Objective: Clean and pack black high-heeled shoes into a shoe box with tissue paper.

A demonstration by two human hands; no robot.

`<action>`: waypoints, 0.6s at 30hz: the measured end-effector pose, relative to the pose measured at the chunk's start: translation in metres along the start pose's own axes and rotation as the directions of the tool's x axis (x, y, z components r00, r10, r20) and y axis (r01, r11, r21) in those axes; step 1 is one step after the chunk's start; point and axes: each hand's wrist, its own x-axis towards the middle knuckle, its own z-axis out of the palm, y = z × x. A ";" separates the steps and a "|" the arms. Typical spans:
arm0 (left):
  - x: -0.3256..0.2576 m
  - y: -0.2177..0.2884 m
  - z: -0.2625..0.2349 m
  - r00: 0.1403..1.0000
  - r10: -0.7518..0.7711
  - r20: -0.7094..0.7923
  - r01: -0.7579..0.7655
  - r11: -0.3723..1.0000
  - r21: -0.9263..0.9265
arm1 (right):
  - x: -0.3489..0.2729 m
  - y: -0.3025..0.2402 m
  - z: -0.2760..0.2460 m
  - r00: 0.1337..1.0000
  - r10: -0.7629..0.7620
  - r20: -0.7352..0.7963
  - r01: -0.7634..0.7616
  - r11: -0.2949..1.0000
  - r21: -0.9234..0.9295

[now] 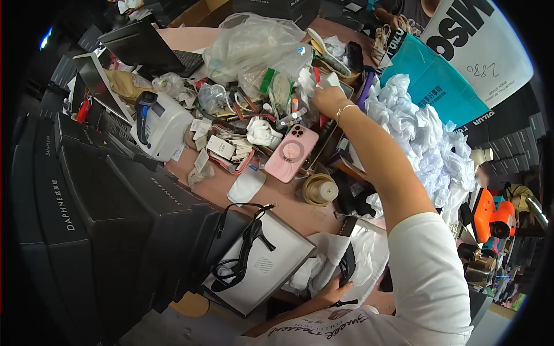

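Note:
My right arm reaches far across the cluttered table. My right hand point(330, 100), a bracelet at its wrist, is closed at a box of small items beside white paper point(329, 80); its fingertips are hidden, so what they hold cannot be made out. Near my body, my left hand point(333, 292) grips a black shoe point(347, 264) lying among white wrapping paper point(369, 254) in an open shoebox. Just left of it, a black high-heeled sandal point(249, 254) rests on a white panel with a dark rim point(271, 282).
Dark shoeboxes point(109, 202) are stacked on the left. A pink phone point(292, 153) lies mid-table, with a tape roll point(319, 190) nearer me. Crumpled white paper point(415, 132) heaps beside my right arm. A label printer point(164, 124), laptop point(144, 49) and clear plastic bags point(248, 49) stand farther off.

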 end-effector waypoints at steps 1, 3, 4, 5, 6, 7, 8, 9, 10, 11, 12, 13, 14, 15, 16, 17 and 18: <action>0.001 -0.002 -0.001 1.000 0.007 -0.001 -0.007 1.000 0.007 | -0.004 0.004 -0.014 0.998 -0.005 -0.062 0.005 1.000 -0.011; 0.003 -0.006 0.000 1.000 -0.011 0.008 0.011 1.000 0.013 | -0.010 0.023 -0.034 0.995 0.038 -0.093 -0.009 0.955 0.296; 0.004 -0.007 0.000 0.998 -0.051 0.022 0.051 0.999 0.000 | -0.017 0.036 -0.039 0.979 0.051 -0.195 0.044 0.891 0.453; 0.002 -0.008 -0.001 0.995 -0.092 0.039 0.093 0.996 -0.012 | -0.026 0.045 -0.042 0.953 0.081 -0.292 0.112 0.801 0.588; 0.002 -0.006 -0.002 0.991 -0.124 0.051 0.125 0.992 -0.020 | -0.034 0.047 -0.050 0.918 0.208 -0.337 0.124 0.656 0.744; 0.001 -0.001 -0.002 0.993 -0.116 0.031 0.116 0.993 -0.014 | -0.047 0.045 -0.073 0.911 0.328 -0.252 0.070 0.479 0.875; -0.001 0.004 -0.001 0.994 -0.108 0.015 0.108 0.994 -0.006 | -0.060 0.043 -0.084 0.882 0.392 -0.260 0.079 0.421 0.903; -0.002 0.009 0.000 0.995 -0.099 0.005 0.099 0.995 0.011 | -0.077 0.044 -0.097 0.845 0.464 -0.267 0.092 0.365 0.927; -0.001 0.003 -0.004 0.991 -0.133 0.011 0.132 0.989 0.063 | -0.098 0.033 -0.129 0.803 0.562 -0.197 0.021 0.304 0.953; 0.001 -0.006 -0.006 0.992 -0.128 0.012 0.127 0.988 0.092 | -0.120 0.029 -0.145 0.752 0.597 -0.280 0.109 0.306 0.946; 0.004 -0.008 -0.008 0.995 -0.102 0.012 0.100 0.987 0.130 | -0.146 0.024 -0.153 0.689 0.638 -0.344 0.286 0.197 0.938; -0.003 -0.003 -0.004 0.995 -0.095 0.016 0.092 0.984 0.151 | -0.176 0.010 -0.157 0.627 0.683 -0.375 0.444 0.083 0.892; -0.007 0.005 -0.003 0.999 -0.037 0.035 0.034 0.996 0.087 | -0.210 -0.003 -0.164 0.647 0.712 -0.274 0.520 -0.149 0.841; -0.013 0.019 -0.001 0.999 0.007 0.045 -0.008 1.000 0.009 | -0.250 -0.023 -0.179 0.681 0.715 -0.162 0.568 -0.375 0.733; -0.021 0.033 0.002 0.999 0.034 0.027 -0.033 0.999 -0.020 | -0.291 -0.048 -0.190 0.739 0.671 -0.066 0.521 -0.507 0.687; -0.029 0.047 0.006 0.998 0.057 0.025 -0.056 0.998 -0.039 | -0.332 -0.070 -0.183 0.765 0.643 0.047 0.478 -0.614 0.628; -0.040 0.063 0.010 0.996 0.059 0.064 -0.055 0.996 -0.063 | -0.375 -0.093 -0.165 0.762 0.631 0.146 0.430 -0.661 0.614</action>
